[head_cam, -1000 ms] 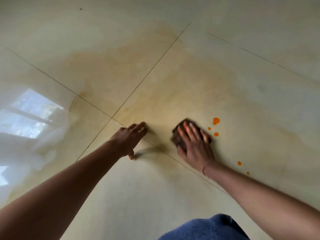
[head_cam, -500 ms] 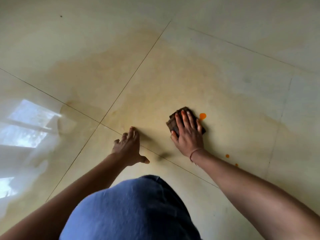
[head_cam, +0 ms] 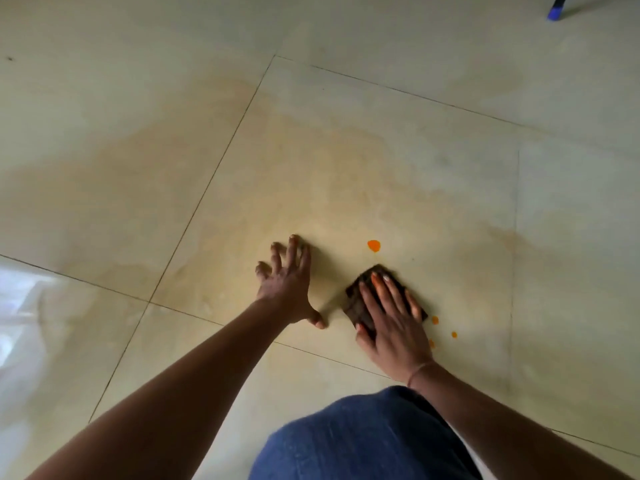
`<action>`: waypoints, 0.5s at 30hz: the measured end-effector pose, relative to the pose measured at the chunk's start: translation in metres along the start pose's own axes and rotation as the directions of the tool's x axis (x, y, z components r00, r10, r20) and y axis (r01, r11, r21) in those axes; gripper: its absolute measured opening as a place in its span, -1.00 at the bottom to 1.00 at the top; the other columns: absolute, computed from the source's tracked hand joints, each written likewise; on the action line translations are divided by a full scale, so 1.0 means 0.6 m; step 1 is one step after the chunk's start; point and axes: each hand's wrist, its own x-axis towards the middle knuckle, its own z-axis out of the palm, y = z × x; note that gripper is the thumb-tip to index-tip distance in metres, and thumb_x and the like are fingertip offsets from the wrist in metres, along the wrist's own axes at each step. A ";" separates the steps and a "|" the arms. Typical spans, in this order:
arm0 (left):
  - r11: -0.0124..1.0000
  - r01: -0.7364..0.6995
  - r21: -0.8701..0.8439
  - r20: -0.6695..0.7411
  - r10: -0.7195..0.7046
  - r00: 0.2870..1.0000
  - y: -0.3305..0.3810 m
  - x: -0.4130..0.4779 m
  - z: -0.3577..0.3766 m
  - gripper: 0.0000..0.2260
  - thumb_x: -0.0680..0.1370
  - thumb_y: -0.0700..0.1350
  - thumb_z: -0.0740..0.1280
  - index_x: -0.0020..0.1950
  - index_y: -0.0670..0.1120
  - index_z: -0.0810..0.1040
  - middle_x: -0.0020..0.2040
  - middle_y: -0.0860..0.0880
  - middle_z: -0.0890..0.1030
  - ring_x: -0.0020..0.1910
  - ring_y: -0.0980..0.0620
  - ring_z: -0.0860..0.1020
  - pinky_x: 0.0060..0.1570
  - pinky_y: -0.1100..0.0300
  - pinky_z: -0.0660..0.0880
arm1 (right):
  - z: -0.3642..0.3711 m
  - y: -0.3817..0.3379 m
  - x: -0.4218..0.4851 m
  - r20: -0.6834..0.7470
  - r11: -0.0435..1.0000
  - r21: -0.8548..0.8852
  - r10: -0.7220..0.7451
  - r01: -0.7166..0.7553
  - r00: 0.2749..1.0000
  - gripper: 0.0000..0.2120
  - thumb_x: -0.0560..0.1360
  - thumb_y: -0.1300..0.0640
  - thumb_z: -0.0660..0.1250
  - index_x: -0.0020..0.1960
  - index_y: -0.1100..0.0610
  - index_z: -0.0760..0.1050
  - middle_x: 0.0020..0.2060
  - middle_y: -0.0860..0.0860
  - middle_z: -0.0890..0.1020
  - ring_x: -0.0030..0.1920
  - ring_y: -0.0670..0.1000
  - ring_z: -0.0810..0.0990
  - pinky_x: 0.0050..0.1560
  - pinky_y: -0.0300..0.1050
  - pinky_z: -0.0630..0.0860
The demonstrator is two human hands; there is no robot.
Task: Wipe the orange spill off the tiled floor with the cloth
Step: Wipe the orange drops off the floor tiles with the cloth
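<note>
My right hand (head_cam: 393,322): lies flat on the cloth (head_cam: 360,306), fingers straight and slightly fanned, palm bearing down; it grips nothing, it only presses the cloth to the floor.
My left hand (head_cam: 289,289): spread wide, empty, fingertips and thumb propped on the tiled floor (head_cam: 138,174) just left of the cloth, not touching it.
Cloth: dark brown, folded into a small pad, mostly hidden under my right hand; its far corner and left edge show.
Orange spill: one larger drop (head_cam: 373,245) sits just beyond the cloth's far corner, apart from it. Three small drops lie to the right of my right hand: one (head_cam: 435,320) just beside the cloth's right corner, one (head_cam: 454,335) farther right, and one (head_cam: 431,342) against the edge of my hand.
Count: two hands, one cloth, four orange drops in view.
Against half a second ago: the cloth then lay right beside the larger drop; now there is a gap of bare tile between them, with the cloth nearer to me. My left hand has shifted closer to the right one and its fingers are splayed wider.
Floor: pale glossy tiles with thin dark joints and a broad yellowish tint around my hands.
Also in view: my knee in blue denim (head_cam: 363,441) at the bottom edge, a thin band (head_cam: 420,368) on my right wrist, and a blue-tipped object (head_cam: 555,12) at the top right corner.
</note>
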 end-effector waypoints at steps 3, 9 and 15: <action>1.000 0.008 0.012 0.022 -0.008 1.000 0.001 0.003 0.001 0.34 0.15 0.26 0.57 0.52 -0.12 -0.36 0.51 -0.13 -0.42 0.48 -0.30 -0.33 0.40 -0.38 -0.04 | -0.035 0.000 0.125 -0.021 0.993 0.013 0.117 -0.116 0.993 -0.33 0.50 -0.18 0.11 0.55 0.02 0.11 0.56 0.04 0.14 0.56 0.05 0.04 0.46 0.15 0.09; 1.000 0.005 -0.005 0.042 -0.004 0.999 0.001 0.004 0.001 0.32 0.18 0.24 0.57 0.52 -0.13 -0.37 0.50 -0.12 -0.45 0.47 -0.30 -0.35 0.40 -0.38 -0.08 | -0.017 -0.003 0.039 0.015 1.000 -0.007 0.011 -0.011 1.000 -0.29 0.49 -0.19 0.11 0.57 0.02 0.03 0.56 0.05 0.10 0.56 0.06 0.01 0.46 0.20 0.15; 1.000 0.020 -0.008 0.053 -0.019 0.998 0.006 0.009 0.002 0.33 0.17 0.22 0.58 0.51 -0.13 -0.37 0.49 -0.12 -0.46 0.47 -0.31 -0.35 0.39 -0.39 -0.07 | -0.047 0.000 0.145 0.013 0.985 0.002 0.174 -0.174 0.985 -0.32 0.49 -0.19 0.08 0.55 0.02 0.09 0.56 0.05 0.12 0.56 0.06 0.03 0.48 0.16 0.11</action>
